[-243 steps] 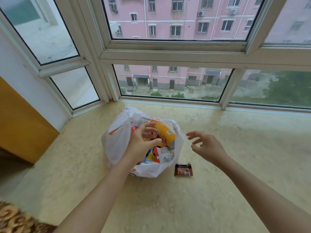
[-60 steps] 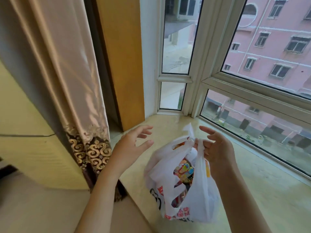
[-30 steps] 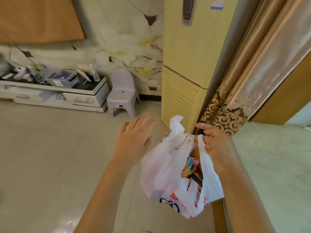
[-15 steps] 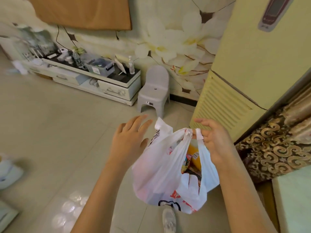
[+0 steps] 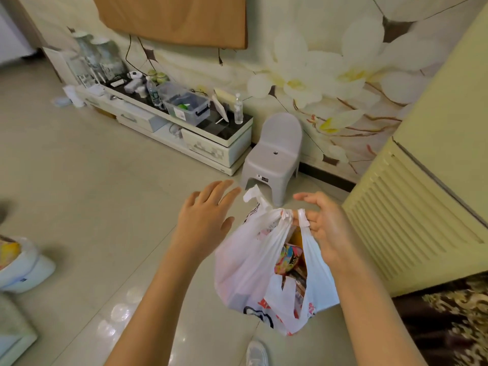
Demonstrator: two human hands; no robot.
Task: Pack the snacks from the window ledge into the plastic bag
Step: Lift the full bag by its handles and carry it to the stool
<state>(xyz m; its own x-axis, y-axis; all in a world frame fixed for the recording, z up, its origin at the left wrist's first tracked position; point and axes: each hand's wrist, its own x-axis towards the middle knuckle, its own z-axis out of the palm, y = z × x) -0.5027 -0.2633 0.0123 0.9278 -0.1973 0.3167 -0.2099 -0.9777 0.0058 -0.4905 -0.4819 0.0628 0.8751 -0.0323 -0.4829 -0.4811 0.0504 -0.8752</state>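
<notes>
One thin white plastic bag [image 5: 253,262] of snacks [image 5: 289,258] hangs from the right hand [image 5: 326,228], fingers hooked through two handles; left hand [image 5: 204,220] spread flat.

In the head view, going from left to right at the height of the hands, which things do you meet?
Left hand → plastic bag with snacks → right hand holding the bag's handles → pale yellow slatted cabinet.

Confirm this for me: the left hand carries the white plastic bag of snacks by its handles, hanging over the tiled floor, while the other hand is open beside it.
Not quite: the hands are swapped. The head view shows the right hand carrying the white plastic bag of snacks by its handles, hanging over the tiled floor, while the left hand is open beside it.
</notes>
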